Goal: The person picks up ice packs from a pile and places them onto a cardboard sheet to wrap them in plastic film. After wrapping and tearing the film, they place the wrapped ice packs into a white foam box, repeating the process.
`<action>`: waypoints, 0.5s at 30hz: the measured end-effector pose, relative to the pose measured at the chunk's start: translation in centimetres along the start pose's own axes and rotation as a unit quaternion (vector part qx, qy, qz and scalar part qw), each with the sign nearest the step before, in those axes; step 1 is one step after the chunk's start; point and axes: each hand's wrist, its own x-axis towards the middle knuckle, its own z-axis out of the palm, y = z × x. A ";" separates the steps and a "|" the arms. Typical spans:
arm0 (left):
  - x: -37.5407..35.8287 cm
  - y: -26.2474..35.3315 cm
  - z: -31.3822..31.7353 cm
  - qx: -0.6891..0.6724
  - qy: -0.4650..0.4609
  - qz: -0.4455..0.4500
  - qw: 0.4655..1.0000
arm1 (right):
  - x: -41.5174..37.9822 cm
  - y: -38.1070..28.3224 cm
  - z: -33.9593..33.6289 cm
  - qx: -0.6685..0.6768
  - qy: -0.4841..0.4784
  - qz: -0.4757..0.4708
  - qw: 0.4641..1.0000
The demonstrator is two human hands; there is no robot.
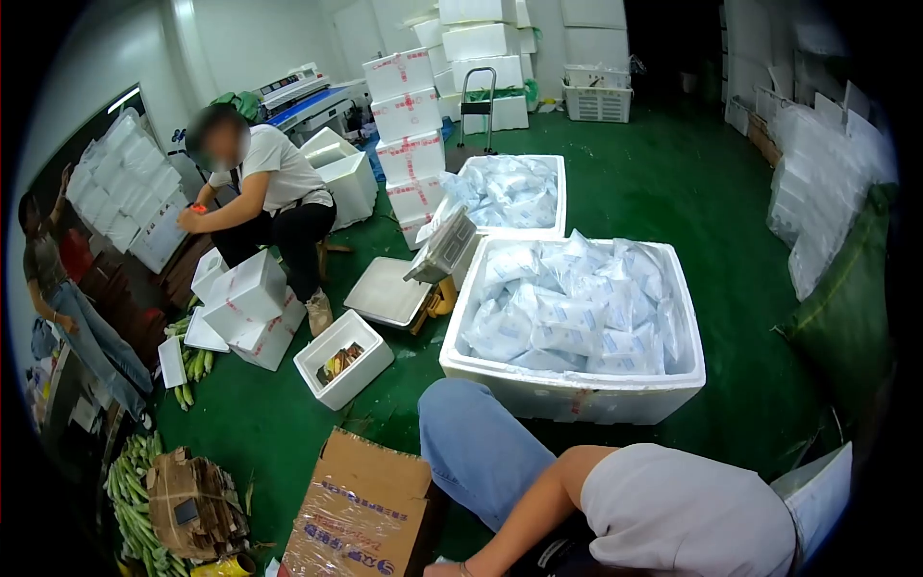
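At the bottom edge, my right hand point(443, 570) is mostly cut off, so its fingers and anything in them are hidden. My right arm reaches down from a white sleeve, past my knee in blue jeans point(481, 442). Nearest to the hand is a brown cardboard box point(370, 495) with printed lettering and shiny clear tape or film. My left hand is out of view. Beyond my knee stands a large white foam box point(577, 389), heaped with clear bags of ice packs point(572, 322).
A second foam box point(561, 197) of bagged packs stands behind. A bench scale point(389, 291) and a small foam box point(370, 370) with brownish contents are on the green floor. A seated co-worker point(269, 173) is at left. Corn cobs point(135, 505) lie near flattened cardboard point(187, 500).
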 end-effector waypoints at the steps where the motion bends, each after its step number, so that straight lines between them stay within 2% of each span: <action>1: -0.3 -0.3 0.5 0.004 0.002 0.006 1.000 | -0.5 0.3 -0.3 0.017 -0.025 0.105 0.994; 2: -0.5 -1.0 0.9 0.011 0.006 0.014 1.000 | -0.9 0.7 -0.6 0.030 -0.052 0.206 0.977; 3: -0.9 -2.0 1.4 0.021 0.012 0.024 0.999 | -1.2 1.0 -1.0 0.003 -0.009 0.224 0.975; 4: -1.3 -3.5 2.1 0.037 0.014 0.046 0.998 | -1.6 1.4 -1.6 -0.003 -0.014 0.217 0.976; 6: -2.7 -10.0 4.2 0.125 0.027 0.177 0.976 | -2.1 2.2 -2.2 -0.024 0.020 0.302 0.953; 7: -3.0 -12.8 5.1 0.170 0.039 0.242 0.954 | -2.4 2.5 -1.7 0.001 0.074 0.335 0.939; 8: -3.3 -16.8 6.3 0.234 0.070 0.334 0.910 | -2.6 2.6 -1.2 0.028 0.126 0.363 0.923; 9: -3.1 -6.5 2.0 0.013 -0.012 0.061 0.998 | -2.4 1.7 -2.5 -0.004 0.063 0.334 0.940; 10: -3.0 1.9 -2.3 -0.101 -0.035 -0.053 0.993 | -2.3 2.1 -2.7 0.003 0.054 0.320 0.946; 12: -4.2 12.2 -8.3 -0.233 -0.045 -0.152 0.960 | -1.5 3.2 -3.8 0.134 -0.106 0.274 0.946; 13: -4.6 17.1 -11.5 -0.136 -0.063 -0.261 0.954 | -1.1 3.4 -5.1 0.140 -0.116 0.211 0.961; 14: -4.9 14.2 -10.3 -0.098 -0.080 -0.232 0.965 | -0.4 4.5 -5.1 0.192 -0.188 0.170 0.948; 15: -5.5 11.2 -9.1 -0.218 -0.087 -0.183 0.955 | 0.2 5.1 -4.4 0.218 -0.174 0.134 0.951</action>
